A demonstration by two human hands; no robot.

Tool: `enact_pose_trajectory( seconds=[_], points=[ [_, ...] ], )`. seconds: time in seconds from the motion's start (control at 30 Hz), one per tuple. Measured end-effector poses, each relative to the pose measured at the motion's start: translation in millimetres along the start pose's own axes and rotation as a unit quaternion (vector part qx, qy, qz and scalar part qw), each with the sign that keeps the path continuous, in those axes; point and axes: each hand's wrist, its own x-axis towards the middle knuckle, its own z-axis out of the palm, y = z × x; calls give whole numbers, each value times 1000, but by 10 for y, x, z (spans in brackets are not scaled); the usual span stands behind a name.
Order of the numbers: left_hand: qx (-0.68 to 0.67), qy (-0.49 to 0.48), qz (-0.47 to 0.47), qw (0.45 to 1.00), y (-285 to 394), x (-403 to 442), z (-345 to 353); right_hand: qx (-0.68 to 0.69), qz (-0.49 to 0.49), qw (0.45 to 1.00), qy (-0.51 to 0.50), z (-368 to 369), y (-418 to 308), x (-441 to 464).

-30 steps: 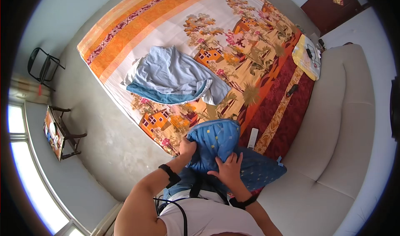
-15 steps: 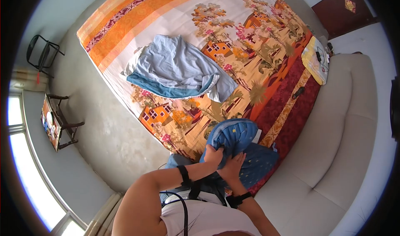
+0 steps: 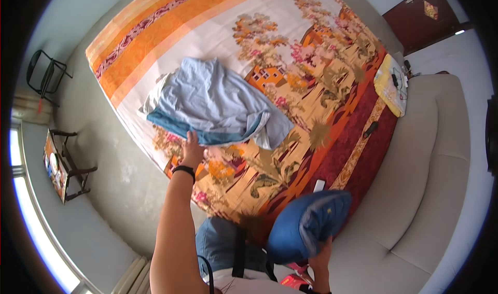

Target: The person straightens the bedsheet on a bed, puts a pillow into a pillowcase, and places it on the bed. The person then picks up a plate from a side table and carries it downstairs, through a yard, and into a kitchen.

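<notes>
My left hand [image 3: 192, 151] is stretched out over the bed, its fingers at the teal edge of a crumpled light-blue cloth [image 3: 212, 99]; whether they touch it I cannot tell. That cloth has white edging and looks like a garment. Low on the right, my right hand [image 3: 320, 260] grips a bundled blue quilted garment [image 3: 290, 226] from below; it is blurred by motion and hides most of the fingers. A grey stripe runs along the bundle, and a small yellow patch shows on it.
A patterned sheet covers the bed [image 3: 150, 50]. On it are a white phone-like object [image 3: 319, 185], a black remote-like object [image 3: 371, 129] and a yellow mat [image 3: 389, 89] with cables. A beige sofa [image 3: 410, 180] stands right; a chair [image 3: 46, 79] and small table [image 3: 62, 169] stand left.
My left hand has let go of the blue quilted garment and moved forward-left to the light-blue cloth. My right hand has drawn the bundle back toward the sofa, uncovering the white object.
</notes>
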Motion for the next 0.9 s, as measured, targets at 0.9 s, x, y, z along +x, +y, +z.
enact_pose_trajectory(
  seconds=[0.9],
  points=[
    [-72, 239, 248, 936, 2387, 735, -171, 424, 285, 838, 189, -620, -96, -1053]
  ],
)
